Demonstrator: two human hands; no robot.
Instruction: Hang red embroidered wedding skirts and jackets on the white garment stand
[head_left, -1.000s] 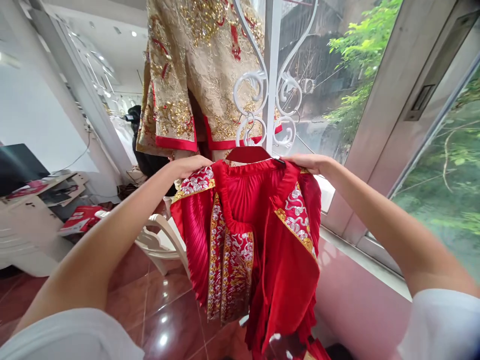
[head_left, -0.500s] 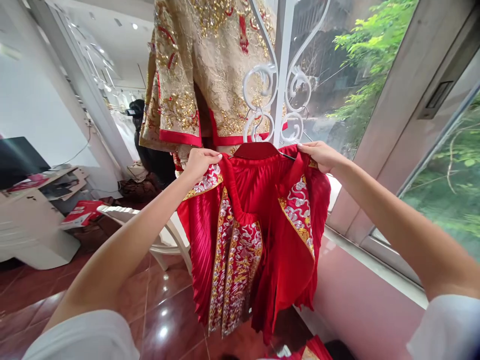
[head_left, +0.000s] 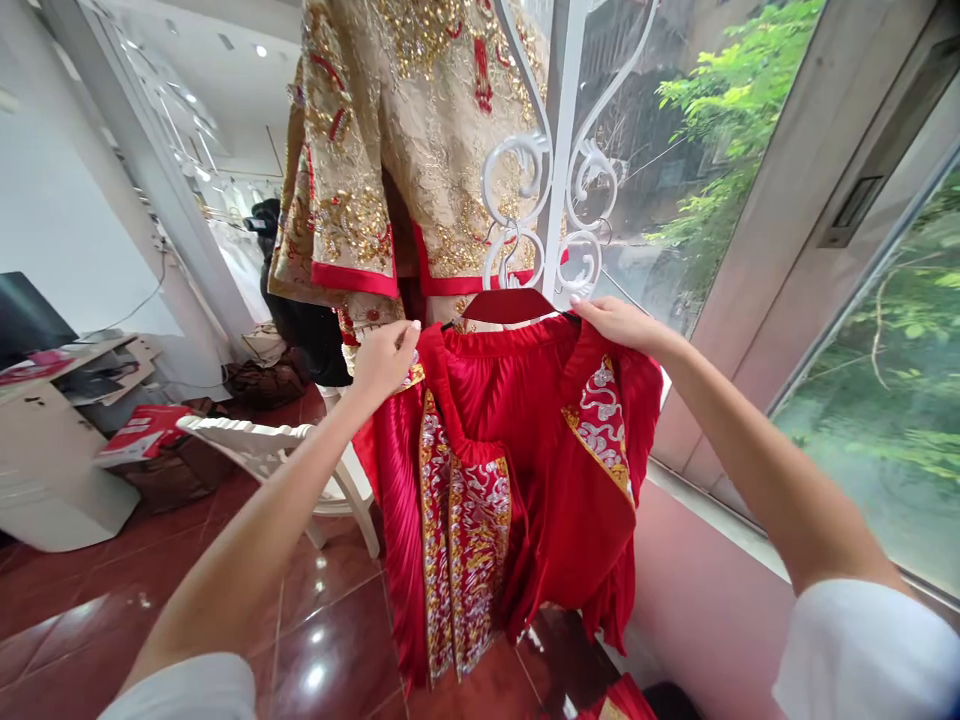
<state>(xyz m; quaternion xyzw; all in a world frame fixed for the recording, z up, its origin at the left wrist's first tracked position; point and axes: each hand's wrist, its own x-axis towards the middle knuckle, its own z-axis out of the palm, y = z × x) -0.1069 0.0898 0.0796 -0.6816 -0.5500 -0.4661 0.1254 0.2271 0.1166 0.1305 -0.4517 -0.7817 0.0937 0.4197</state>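
Dark red, glossy tiles cover the floor [head_left: 52,645], catching bright spots of reflected light. A pale wall [head_left: 67,190] rises on the left; before it stands a white desk [head_left: 45,470] bearing a dark screen [head_left: 31,310]. A red-and-white box [head_left: 142,430] sits low beside the desk, with a brown bag [head_left: 266,380] farther back. A white chair [head_left: 255,450] stands on the tiles. Small lamps [head_left: 260,50] shine from the white ceiling [head_left: 217,75] beyond. To the right, a broad-framed window [head_left: 885,400] shows green foliage [head_left: 742,95], and a pink surface [head_left: 705,590] extends beneath its sill.
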